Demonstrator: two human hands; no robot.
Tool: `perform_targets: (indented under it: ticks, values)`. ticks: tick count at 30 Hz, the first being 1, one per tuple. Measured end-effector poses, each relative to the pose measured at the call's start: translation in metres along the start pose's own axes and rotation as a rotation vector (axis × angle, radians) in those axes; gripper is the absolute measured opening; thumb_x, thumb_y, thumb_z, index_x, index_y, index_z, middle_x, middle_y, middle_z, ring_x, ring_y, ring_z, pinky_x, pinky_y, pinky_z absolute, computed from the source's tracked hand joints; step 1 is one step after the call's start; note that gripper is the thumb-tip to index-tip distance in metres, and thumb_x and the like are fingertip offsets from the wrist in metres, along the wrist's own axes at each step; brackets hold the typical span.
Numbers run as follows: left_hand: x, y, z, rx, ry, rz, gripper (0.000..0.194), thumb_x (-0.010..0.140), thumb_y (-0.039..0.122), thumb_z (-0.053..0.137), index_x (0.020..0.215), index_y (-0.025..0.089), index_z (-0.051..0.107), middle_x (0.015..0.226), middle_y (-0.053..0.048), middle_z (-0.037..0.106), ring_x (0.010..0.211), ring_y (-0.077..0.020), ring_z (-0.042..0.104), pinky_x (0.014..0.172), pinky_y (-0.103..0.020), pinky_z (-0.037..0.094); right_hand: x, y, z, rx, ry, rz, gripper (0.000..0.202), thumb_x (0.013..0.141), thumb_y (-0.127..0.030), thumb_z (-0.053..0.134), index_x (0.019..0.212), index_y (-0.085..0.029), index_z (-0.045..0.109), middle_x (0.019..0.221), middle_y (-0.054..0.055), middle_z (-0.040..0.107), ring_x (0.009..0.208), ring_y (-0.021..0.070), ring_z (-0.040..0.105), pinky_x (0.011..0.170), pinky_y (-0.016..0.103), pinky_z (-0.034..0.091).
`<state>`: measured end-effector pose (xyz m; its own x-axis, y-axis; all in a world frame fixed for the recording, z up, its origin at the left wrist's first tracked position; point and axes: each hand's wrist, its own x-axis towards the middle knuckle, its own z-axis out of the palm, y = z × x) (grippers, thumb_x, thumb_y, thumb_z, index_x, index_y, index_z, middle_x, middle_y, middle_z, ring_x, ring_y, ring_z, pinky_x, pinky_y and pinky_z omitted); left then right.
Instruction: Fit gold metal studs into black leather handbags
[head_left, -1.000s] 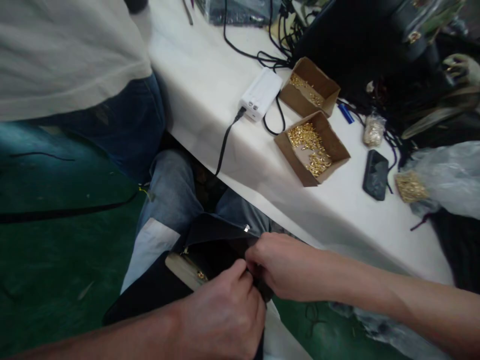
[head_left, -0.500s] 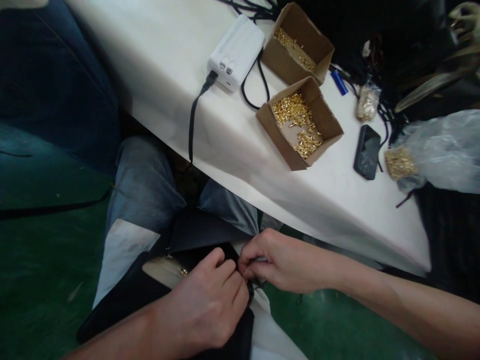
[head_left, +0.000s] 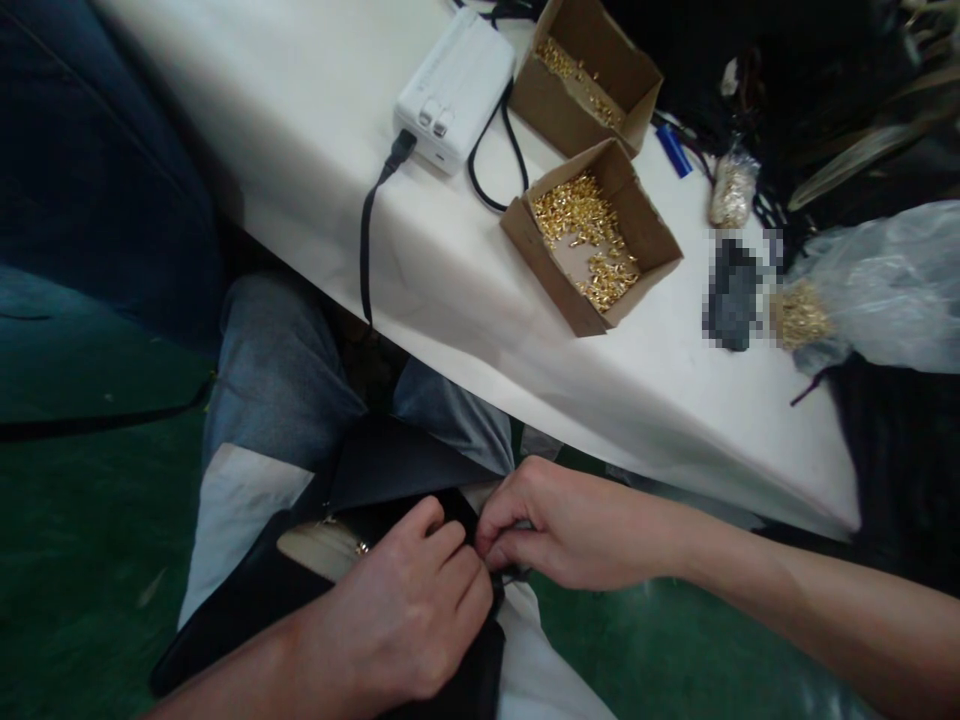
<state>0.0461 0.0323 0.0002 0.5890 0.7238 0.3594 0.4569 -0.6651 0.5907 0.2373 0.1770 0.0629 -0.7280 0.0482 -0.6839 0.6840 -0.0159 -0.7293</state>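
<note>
A black bag [head_left: 247, 590] lies across my lap, its opening showing a beige lining [head_left: 315, 550] and a small gold metal part. My left hand [head_left: 412, 600] is closed on the bag's edge, knuckles up, its fingertips hidden. Just right of it, my right hand [head_left: 525, 525] pinches at the same edge, thumb and forefinger together. Whatever small piece may be between those fingertips is too hidden to make out. The two hands nearly touch.
On the white-covered table [head_left: 450, 290] stand a cardboard box of gold pieces [head_left: 517, 240], a second such box [head_left: 547, 110] and a white power bank [head_left: 454, 90] with a black cable. Farther right are a blue object [head_left: 673, 150], a dark blurred object and a clear plastic bag [head_left: 892, 290].
The table and its objects have shifted slightly left and up in view. Both hands keep nearly the same pose at the bag's edge.
</note>
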Motion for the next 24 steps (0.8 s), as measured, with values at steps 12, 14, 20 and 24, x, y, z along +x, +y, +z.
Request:
perform_targets:
  ticks: [12,14,20,24]
  values:
    - [-0.001,-0.002,0.003,-0.026,-0.04,0.018,0.026,0.114,0.015,0.052,0.092,0.016,0.066,0.086,-0.004,0.064,0.079,-0.0236,0.049,0.079,-0.047,0.034,0.0,-0.01,0.0,-0.183,0.029,-0.005,0.028,0.089,0.0,0.065,0.097,-0.015,0.086,0.092,0.004,0.085,0.08,0.0175,0.075,0.075,0.024,0.051]
    - [-0.001,-0.002,0.003,-0.034,-0.044,0.015,0.027,0.115,0.014,0.05,0.092,0.016,0.066,0.086,-0.004,0.064,0.079,-0.0236,0.049,0.079,-0.047,0.034,-0.001,-0.012,0.002,-0.194,0.04,0.021,0.026,0.089,0.0,0.065,0.096,-0.015,0.085,0.091,0.004,0.084,0.078,0.0175,0.074,0.072,0.024,0.05]
    - [-0.003,-0.002,0.002,-0.063,-0.035,0.0,0.028,0.115,0.014,0.051,0.09,0.016,0.065,0.085,-0.003,0.063,0.079,-0.0232,0.051,0.078,-0.046,0.033,-0.004,-0.017,0.007,-0.297,0.043,-0.01,0.022,0.093,0.0,0.066,0.085,-0.016,0.079,0.085,0.006,0.08,0.078,0.019,0.069,0.073,0.026,0.047]
    - [-0.003,-0.004,0.004,-0.066,-0.044,-0.01,0.024,0.112,0.012,0.058,0.09,0.017,0.063,0.085,-0.002,0.062,0.079,-0.0224,0.049,0.078,-0.046,0.032,-0.004,-0.015,0.009,-0.281,0.068,0.007,0.022,0.094,0.0,0.066,0.082,-0.017,0.073,0.083,0.005,0.078,0.074,0.0172,0.067,0.07,0.025,0.044]
